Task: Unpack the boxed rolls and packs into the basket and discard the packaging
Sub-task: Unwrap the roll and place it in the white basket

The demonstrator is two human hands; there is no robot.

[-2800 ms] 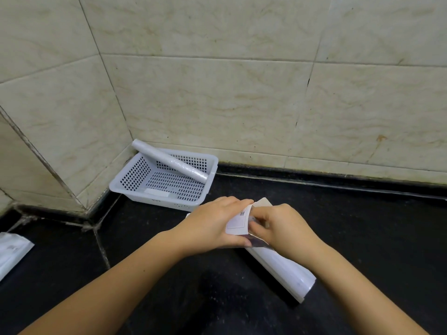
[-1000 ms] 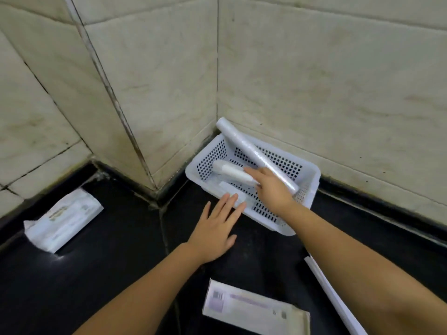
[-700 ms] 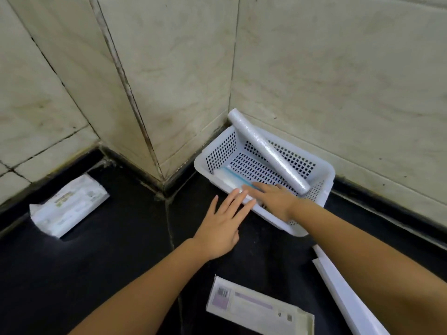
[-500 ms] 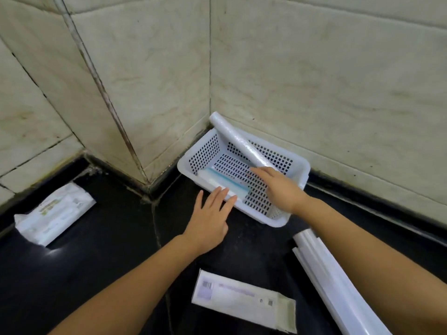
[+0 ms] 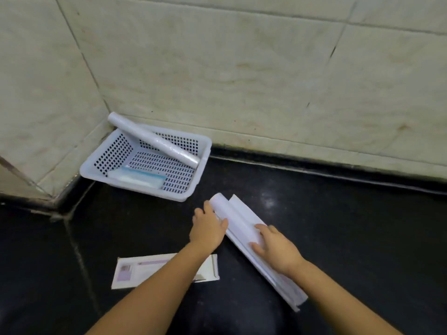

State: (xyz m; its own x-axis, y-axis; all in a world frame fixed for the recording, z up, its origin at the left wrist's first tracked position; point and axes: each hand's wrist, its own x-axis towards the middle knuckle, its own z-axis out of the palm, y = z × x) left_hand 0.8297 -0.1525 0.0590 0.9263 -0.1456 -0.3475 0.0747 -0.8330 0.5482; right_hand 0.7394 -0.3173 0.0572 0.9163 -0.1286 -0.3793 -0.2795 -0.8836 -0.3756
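Both hands, left hand (image 5: 208,229) and right hand (image 5: 274,245), rest loosely open on the long open box (image 5: 244,229), its axis running diagonally toward the basket (image 5: 204,151).

Both hands are now working away from the white basket (image 5: 204,151): the right hand (image 5: 275,246), which was reaching inside it half a second ago, is resting on the long white box (image 5: 244,229) lying open on the counter (image 5: 350,226) at about 5 o'clock from the basket. The left hand (image 5: 208,229), earlier hovering flat at the basket's near rim, is touching the far end of the roll (image 5: 223,207) in that box. The blue-edged pack (image 5: 137,178) is lying alone along the basket's near wall, no hand on it.
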